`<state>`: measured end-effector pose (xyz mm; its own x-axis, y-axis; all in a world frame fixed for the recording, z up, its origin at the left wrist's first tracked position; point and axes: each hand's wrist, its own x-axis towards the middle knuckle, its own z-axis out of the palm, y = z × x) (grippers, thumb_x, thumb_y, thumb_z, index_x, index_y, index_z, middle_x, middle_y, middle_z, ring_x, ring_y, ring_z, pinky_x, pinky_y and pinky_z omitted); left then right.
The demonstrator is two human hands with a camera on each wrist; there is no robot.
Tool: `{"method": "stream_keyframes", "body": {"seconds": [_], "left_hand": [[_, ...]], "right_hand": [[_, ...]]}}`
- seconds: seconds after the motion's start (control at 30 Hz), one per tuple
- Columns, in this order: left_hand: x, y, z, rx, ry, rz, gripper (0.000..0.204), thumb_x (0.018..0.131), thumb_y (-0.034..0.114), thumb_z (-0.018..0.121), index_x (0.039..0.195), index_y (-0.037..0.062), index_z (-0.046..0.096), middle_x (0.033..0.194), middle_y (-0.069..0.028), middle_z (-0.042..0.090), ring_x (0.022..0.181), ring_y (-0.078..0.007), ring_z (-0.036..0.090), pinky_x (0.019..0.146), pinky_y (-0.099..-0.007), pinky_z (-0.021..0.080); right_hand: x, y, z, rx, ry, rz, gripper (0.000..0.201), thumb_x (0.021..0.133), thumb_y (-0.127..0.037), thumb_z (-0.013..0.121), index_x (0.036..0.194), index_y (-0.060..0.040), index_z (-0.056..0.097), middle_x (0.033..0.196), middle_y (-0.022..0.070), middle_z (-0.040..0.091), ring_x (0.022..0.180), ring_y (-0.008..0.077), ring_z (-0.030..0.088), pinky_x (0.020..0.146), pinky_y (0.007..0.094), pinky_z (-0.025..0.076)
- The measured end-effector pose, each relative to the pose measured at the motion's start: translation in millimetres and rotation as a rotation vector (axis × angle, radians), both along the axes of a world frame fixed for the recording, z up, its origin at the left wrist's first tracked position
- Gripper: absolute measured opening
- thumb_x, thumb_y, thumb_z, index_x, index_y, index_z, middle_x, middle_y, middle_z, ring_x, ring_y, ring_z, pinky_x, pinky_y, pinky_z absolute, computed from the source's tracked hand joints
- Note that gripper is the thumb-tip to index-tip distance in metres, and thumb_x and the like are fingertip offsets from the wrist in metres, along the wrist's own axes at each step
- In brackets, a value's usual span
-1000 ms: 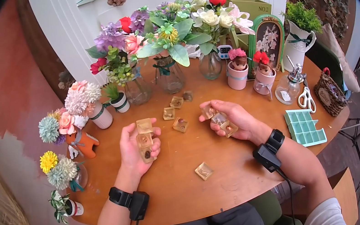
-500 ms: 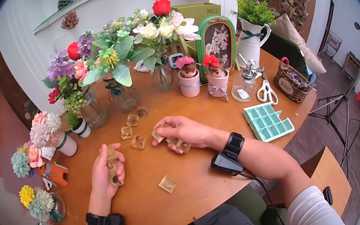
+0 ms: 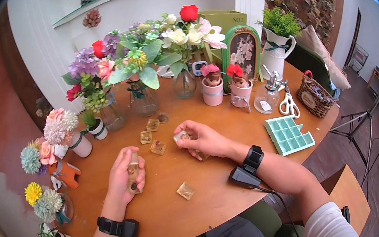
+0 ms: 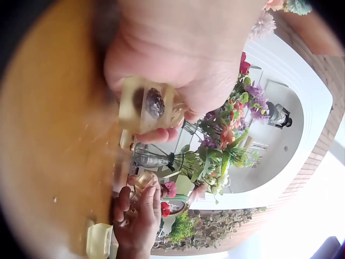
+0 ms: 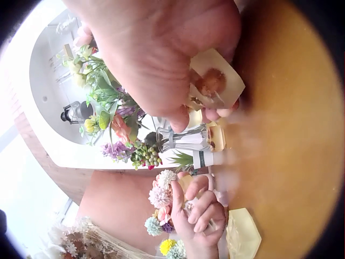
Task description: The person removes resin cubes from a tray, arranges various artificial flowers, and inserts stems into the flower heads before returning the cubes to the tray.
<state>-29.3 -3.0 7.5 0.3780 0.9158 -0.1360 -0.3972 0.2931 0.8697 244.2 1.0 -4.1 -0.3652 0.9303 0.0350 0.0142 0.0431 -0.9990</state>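
My left hand grips a row of small square see-through amber blocks, turned on edge over the table's left part. A dark, rough lump shows inside the lowest block in the left wrist view. To the right, my right hand holds several similar blocks, one of them between thumb and fingers. The right wrist view shows a reddish-brown piece inside the block nearest that camera; the palm hides part of the others. One loose block lies on the table below and between the hands.
More loose blocks lie beyond the hands. Vases of flowers line the back. A mint-green compartment tray, white scissors, a spray bottle and a woven basket stand on the right.
The head view has swung to the right, then slightly back. Both hands have rolled inward, so their blocks show less from above. The blocks on the table stay in place.
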Motion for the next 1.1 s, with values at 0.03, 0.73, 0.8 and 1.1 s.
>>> {"method": "stream_keyframes", "body": {"seconds": [0.03,0.73,0.8,1.1], "left_hand": [[-0.1,-0.3,0.8,-0.004,0.004,-0.035,0.019,0.105,0.029,0.044,0.117,0.0143,0.048,0.085,-0.0095,0.054,0.045,-0.0124,0.046,0.034,-0.0250,0.037],[3.3,-1.1,4.3,0.028,0.187,-0.134,0.019,0.102,0.020,0.050,0.117,0.0108,0.046,0.082,-0.0075,0.054,0.046,-0.0119,0.048,0.034,-0.0251,0.039],[3.0,-1.5,3.8,0.026,0.179,-0.155,0.019,0.101,0.020,0.051,0.117,0.0109,0.047,0.082,-0.0075,0.054,0.046,-0.0118,0.049,0.035,-0.0246,0.039],[-5.5,5.7,-3.3,0.131,0.233,-0.033,0.022,0.098,0.015,0.054,0.118,0.0092,0.047,0.082,-0.0071,0.055,0.049,-0.0124,0.051,0.037,-0.0256,0.040]], "right_hand": [[-0.4,-1.0,0.9,0.028,-0.061,0.011,0.039,0.095,-0.021,0.067,0.126,-0.0057,0.048,0.081,0.0020,0.060,0.056,0.0077,0.054,0.044,0.0237,0.044],[-1.5,-9.1,15.8,-0.077,-0.237,-0.068,0.038,0.103,-0.041,0.052,0.095,-0.0043,0.061,0.073,0.0006,0.059,0.057,0.0076,0.054,0.048,0.0240,0.045],[-1.7,-7.8,10.1,-0.012,-0.234,-0.063,0.035,0.102,-0.037,0.054,0.102,-0.0025,0.063,0.072,0.0006,0.058,0.057,0.0080,0.054,0.047,0.0244,0.045],[5.2,-34.5,17.5,0.117,-0.528,-0.108,0.036,0.099,-0.031,0.058,0.122,-0.0035,0.064,0.080,0.0075,0.065,0.055,0.0135,0.058,0.050,0.0297,0.050]]}}
